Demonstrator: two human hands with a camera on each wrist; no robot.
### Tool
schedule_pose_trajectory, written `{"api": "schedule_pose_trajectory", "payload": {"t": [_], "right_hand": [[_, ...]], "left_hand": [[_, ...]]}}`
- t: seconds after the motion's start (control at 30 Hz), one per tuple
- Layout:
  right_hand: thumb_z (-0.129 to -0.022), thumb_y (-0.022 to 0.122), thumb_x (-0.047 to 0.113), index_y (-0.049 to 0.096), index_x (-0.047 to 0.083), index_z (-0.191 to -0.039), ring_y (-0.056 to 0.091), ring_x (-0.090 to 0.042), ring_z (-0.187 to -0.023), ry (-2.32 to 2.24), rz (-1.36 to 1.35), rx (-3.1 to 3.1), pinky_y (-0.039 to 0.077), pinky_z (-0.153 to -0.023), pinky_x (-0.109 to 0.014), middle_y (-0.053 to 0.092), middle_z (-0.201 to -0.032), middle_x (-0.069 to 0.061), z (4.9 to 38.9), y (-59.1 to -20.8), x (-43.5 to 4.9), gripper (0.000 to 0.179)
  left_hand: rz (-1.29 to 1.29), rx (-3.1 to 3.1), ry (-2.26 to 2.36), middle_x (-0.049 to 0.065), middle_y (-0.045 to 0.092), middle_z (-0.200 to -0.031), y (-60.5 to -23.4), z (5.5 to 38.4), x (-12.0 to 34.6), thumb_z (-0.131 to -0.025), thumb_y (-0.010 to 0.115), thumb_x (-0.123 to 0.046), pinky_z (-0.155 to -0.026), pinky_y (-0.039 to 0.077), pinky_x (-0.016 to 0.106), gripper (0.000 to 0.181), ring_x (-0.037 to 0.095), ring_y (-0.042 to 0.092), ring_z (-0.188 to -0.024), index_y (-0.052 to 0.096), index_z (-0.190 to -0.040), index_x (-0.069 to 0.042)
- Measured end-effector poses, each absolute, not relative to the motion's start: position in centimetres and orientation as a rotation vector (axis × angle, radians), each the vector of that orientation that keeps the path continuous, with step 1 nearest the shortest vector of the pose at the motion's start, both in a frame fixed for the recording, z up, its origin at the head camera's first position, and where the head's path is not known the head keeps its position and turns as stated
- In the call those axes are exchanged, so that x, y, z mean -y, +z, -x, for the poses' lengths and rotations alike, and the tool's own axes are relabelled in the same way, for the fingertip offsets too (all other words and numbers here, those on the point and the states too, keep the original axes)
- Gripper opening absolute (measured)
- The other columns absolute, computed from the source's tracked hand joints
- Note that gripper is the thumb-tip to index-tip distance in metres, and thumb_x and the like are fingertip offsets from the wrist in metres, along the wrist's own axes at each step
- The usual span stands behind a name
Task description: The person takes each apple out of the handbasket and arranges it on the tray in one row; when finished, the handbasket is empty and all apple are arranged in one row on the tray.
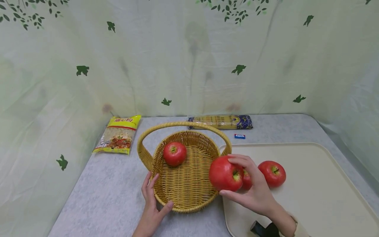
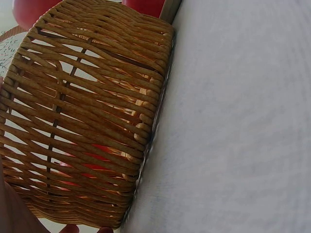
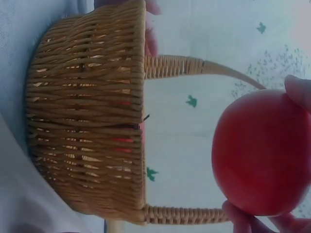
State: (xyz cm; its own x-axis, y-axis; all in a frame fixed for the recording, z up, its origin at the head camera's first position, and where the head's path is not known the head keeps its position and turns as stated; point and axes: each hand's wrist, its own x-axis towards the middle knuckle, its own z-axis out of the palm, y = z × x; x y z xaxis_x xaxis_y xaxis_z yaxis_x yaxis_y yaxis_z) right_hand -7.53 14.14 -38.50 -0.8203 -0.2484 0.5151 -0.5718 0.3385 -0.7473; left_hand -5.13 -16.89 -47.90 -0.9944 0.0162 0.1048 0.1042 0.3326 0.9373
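Note:
A red apple is held between the thumb and fingers of my right hand, above the right rim of a wicker basket. In the right wrist view this apple hangs higher than the basket's rim. My left hand holds the basket's near left side, thumb at the front rim and fingers along the left. Inside the basket another red apple lies toward the back left. Behind my right hand, one apple is mostly hidden, and one more apple sits on the beige tray.
The basket's tall handle arches over it. A yellow food packet lies at the back left, a noodle packet behind the basket. A small blue and red wrapper lies near the tray. Leaf-patterned curtains enclose the table.

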Motion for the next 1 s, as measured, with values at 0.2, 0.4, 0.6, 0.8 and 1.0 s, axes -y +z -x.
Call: {"api": "schedule_pose_trajectory", "payload": {"t": [0.2,0.4,0.6,0.8,1.0], "right_hand": [[-0.058,0.089,-0.001,0.050,0.006,-0.130,0.045,-0.023,-0.116,1.460,-0.682,2.185,0.052,-0.077,-0.028,0.048,-0.130,-0.008,7.3,-38.7,-15.8,0.082],[-0.056,0.086,-0.007,0.051,0.002,-0.129,0.045,-0.020,-0.113,1.406,-0.516,2.166,0.049,-0.076,-0.020,0.050,-0.124,-0.010,7.1,-38.6,-17.7,0.082],[-0.060,0.080,-0.012,0.047,0.001,-0.131,0.045,-0.015,-0.112,1.342,-0.291,2.174,0.045,-0.078,-0.015,0.049,-0.125,-0.008,7.3,-38.7,-20.0,0.079],[-0.065,0.074,-0.015,0.047,0.004,-0.134,0.044,-0.013,-0.113,1.345,-0.076,2.142,0.042,-0.078,-0.013,0.049,-0.127,-0.003,7.8,-39.4,-22.4,0.077],[-0.069,0.075,-0.011,0.048,0.010,-0.136,0.043,-0.012,-0.113,1.332,0.108,2.123,0.041,-0.078,-0.012,0.047,-0.129,0.008,8.2,-40.4,-24.4,0.075]], "left_hand": [[0.095,2.513,-1.768,0.000,-0.016,-0.150,-47.8,5.1,16.8,-0.087,0.068,-0.017,-0.095,0.010,0.072,0.085,0.037,-0.008,-0.135,0.011,-0.150,-0.023],[0.094,2.509,-1.766,-0.001,-0.016,-0.149,-47.7,5.0,16.8,-0.086,0.068,-0.016,-0.096,0.009,0.072,0.086,0.036,-0.008,-0.136,0.011,-0.150,-0.022],[0.116,2.495,-1.763,-0.002,-0.015,-0.149,-47.9,5.1,16.8,-0.085,0.068,-0.015,-0.097,0.009,0.071,0.086,0.036,-0.008,-0.136,0.012,-0.151,-0.022],[0.119,2.498,-1.756,-0.002,-0.015,-0.150,-47.8,5.1,16.8,-0.086,0.068,-0.016,-0.097,0.009,0.071,0.086,0.036,-0.008,-0.136,0.012,-0.150,-0.022],[0.128,2.503,-1.741,0.000,-0.015,-0.150,-47.7,5.1,16.8,-0.085,0.068,-0.016,-0.095,0.010,0.072,0.085,0.037,-0.007,-0.135,0.013,-0.150,-0.021]]}}
